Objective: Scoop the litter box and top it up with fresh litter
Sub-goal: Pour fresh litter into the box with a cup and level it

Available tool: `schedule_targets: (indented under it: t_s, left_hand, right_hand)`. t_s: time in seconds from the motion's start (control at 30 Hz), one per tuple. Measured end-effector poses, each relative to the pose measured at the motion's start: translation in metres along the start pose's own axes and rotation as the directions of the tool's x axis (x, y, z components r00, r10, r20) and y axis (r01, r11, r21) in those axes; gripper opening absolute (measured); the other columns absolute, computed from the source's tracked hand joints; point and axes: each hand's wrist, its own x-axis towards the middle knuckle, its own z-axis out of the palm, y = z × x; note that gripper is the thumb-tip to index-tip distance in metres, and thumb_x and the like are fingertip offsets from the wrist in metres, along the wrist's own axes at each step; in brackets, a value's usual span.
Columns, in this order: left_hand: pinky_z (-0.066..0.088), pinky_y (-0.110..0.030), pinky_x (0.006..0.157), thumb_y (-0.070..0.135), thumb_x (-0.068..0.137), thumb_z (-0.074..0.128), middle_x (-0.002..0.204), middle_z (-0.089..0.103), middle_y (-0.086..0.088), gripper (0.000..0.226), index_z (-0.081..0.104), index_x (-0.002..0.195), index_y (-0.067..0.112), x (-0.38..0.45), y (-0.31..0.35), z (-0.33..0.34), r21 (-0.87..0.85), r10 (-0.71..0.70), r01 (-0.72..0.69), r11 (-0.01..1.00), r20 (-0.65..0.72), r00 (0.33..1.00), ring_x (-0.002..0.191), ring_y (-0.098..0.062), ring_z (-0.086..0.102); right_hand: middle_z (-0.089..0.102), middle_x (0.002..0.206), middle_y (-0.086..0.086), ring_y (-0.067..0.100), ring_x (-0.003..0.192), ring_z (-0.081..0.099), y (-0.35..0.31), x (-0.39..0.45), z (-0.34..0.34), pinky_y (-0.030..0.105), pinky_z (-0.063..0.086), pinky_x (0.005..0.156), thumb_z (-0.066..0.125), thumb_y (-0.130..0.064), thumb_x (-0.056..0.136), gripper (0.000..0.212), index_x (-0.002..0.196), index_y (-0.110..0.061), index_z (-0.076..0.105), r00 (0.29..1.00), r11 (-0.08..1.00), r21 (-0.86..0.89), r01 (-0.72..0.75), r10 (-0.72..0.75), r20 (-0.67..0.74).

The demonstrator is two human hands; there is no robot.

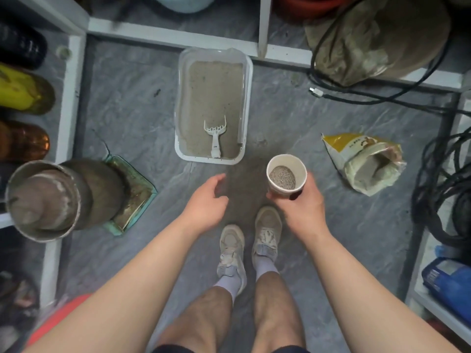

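A white paper cup (286, 174), partly filled with grey litter granules, is held upright in the right hand (300, 203), whose fingers are curled round its lower wall. The left hand (207, 198) is held beside it with nothing in it, its fingers loosely bent and the palm turned inward. Both hands are seen above the grey floor (132, 108), just near of the litter box (213, 104). The white litter box is placed farther away, at the middle of the scene, and is filled with pale sandy litter. A white slotted scoop (215, 135) is laid in its near end, the handle pointing near. To the right, a yellow and white litter bag (364, 161) is lain on its side with its mouth open. At the left a metal bucket (42, 200) is seen against a green dustpan (133, 192).
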Motion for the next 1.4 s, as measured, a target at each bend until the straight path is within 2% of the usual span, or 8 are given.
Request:
schedule_targets:
  t_s: [0.13,0.37,0.47,0.63,0.8,1.0,1.17,1.4]
  left_hand:
    - [0.038,-0.036,0.115,0.005,0.095,0.052,0.151,0.048,0.002,0.058,0.045,0.15,0.02,0.02,0.003,-0.011,-0.006,-0.031,0.031,1.0,-0.047,0.998,0.136,-0.016,0.048]
    - [0.04,-0.023,0.092,0.01,0.095,0.055,0.143,0.054,0.002,0.051,0.048,0.146,0.018,0.084,-0.014,-0.032,-0.033,-0.051,0.048,0.998,-0.096,0.994,0.118,-0.012,0.055]
    - [0.044,-0.027,0.097,0.012,0.093,0.057,0.142,0.056,0.0,0.051,0.051,0.144,0.018,0.123,-0.026,-0.039,0.01,-0.064,0.066,0.998,-0.102,0.993,0.121,-0.017,0.058]
    - [0.041,-0.026,0.096,0.02,0.094,0.062,0.138,0.061,-0.003,0.044,0.058,0.137,0.018,0.193,-0.045,-0.042,0.175,-0.011,0.03,0.984,-0.106,0.994,0.125,-0.023,0.058]
    - [0.047,-0.04,0.101,0.039,0.095,0.058,0.133,0.062,-0.004,0.039,0.058,0.13,0.022,0.248,-0.073,-0.035,0.371,0.046,-0.005,0.929,-0.103,0.994,0.125,-0.029,0.056]
    - [0.049,-0.048,0.098,0.064,0.086,0.058,0.129,0.061,-0.004,0.062,0.051,0.133,0.024,0.297,-0.085,-0.021,0.423,0.008,0.029,0.906,-0.084,0.996,0.121,-0.032,0.058]
    - [0.054,-0.04,0.085,0.066,0.073,0.07,0.108,0.066,-0.004,0.067,0.063,0.117,0.016,0.324,-0.086,-0.008,0.329,-0.113,0.142,0.934,-0.105,0.988,0.103,-0.028,0.065]
    - [0.045,-0.028,0.066,0.025,0.084,0.076,0.09,0.069,-0.009,0.025,0.071,0.096,0.004,0.317,-0.081,-0.016,-0.114,-0.231,0.215,0.97,-0.145,0.962,0.083,-0.023,0.065]
  right_hand:
    - [0.064,0.103,-0.023,-0.001,0.097,0.059,-0.007,0.011,0.007,0.005,0.04,0.074,0.087,-0.026,0.07,0.055,0.111,-0.043,0.054,0.999,0.999,-0.043,0.024,-0.022,0.044]
    - [0.066,0.112,-0.019,-0.001,0.101,0.062,-0.006,0.048,0.057,0.015,0.046,0.081,0.085,-0.023,0.071,0.06,0.114,-0.047,0.051,0.997,0.998,-0.023,0.052,-0.051,0.053]
    - [0.066,0.112,-0.017,0.001,0.103,0.063,0.002,0.067,0.083,0.02,0.05,0.084,0.086,-0.018,0.069,0.064,0.115,-0.045,0.051,0.998,0.998,-0.025,0.052,-0.051,0.043]
    - [0.065,0.106,-0.018,-0.001,0.094,0.063,0.019,0.103,0.128,0.0,0.041,0.072,0.085,-0.015,0.071,0.064,0.123,-0.038,0.055,0.999,0.998,-0.041,0.048,-0.048,0.004]
    - [0.069,0.107,-0.013,0.003,0.093,0.065,0.037,0.137,0.168,0.001,0.043,0.071,0.086,-0.016,0.073,0.063,0.123,-0.04,0.054,0.999,0.999,-0.008,0.031,-0.031,-0.034]
    - [0.068,0.108,-0.017,0.0,0.098,0.065,0.056,0.16,0.196,0.006,0.046,0.078,0.089,-0.026,0.072,0.067,0.13,-0.035,0.057,0.996,0.999,-0.026,0.034,-0.036,-0.087]
    - [0.068,0.106,-0.017,0.004,0.099,0.066,0.068,0.165,0.2,0.02,0.053,0.082,0.09,-0.027,0.069,0.068,0.128,-0.032,0.058,0.996,0.998,-0.057,0.039,-0.043,-0.074]
    - [0.065,0.099,-0.022,-0.012,0.088,0.061,0.062,0.16,0.191,-0.002,0.04,0.073,0.09,-0.016,0.07,0.064,0.123,-0.032,0.058,0.999,0.999,-0.031,0.038,-0.039,-0.038]
